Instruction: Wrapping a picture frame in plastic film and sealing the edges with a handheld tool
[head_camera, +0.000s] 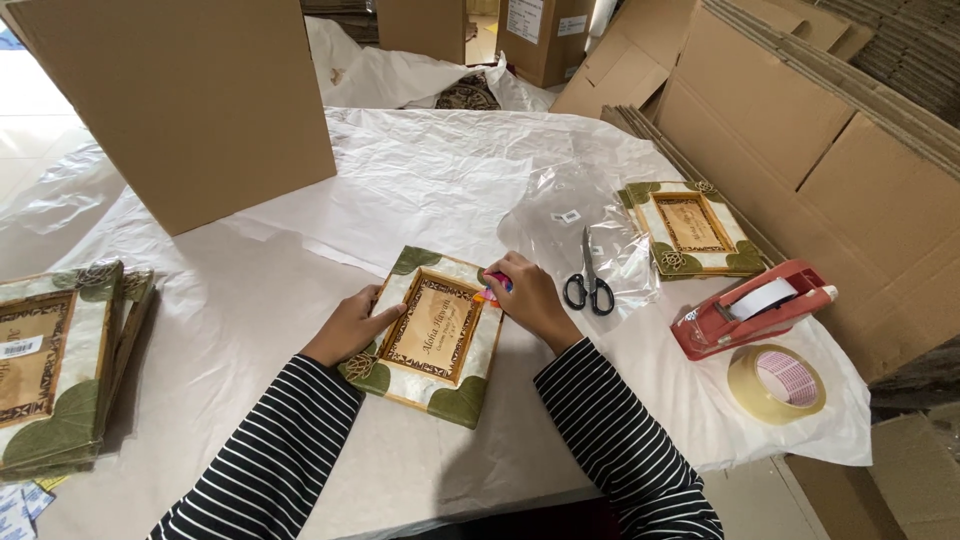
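A decorated picture frame (437, 338) with green leaf corners and a pale shell-like border lies flat in front of me on white plastic sheeting. My left hand (350, 325) rests on its left edge, fingers spread on the border. My right hand (528, 295) is closed on a small pink and orange object (493, 290) at the frame's upper right corner; what it is, I cannot tell.
Black-handled scissors (589, 282) lie on clear plastic bags (590, 225) right of my hand. A second frame (690, 229), a red tape dispenser (750, 308) and a tape roll (777, 383) sit further right. Stacked frames (55, 370) lie at left. Cardboard boxes (190, 100) stand behind and right.
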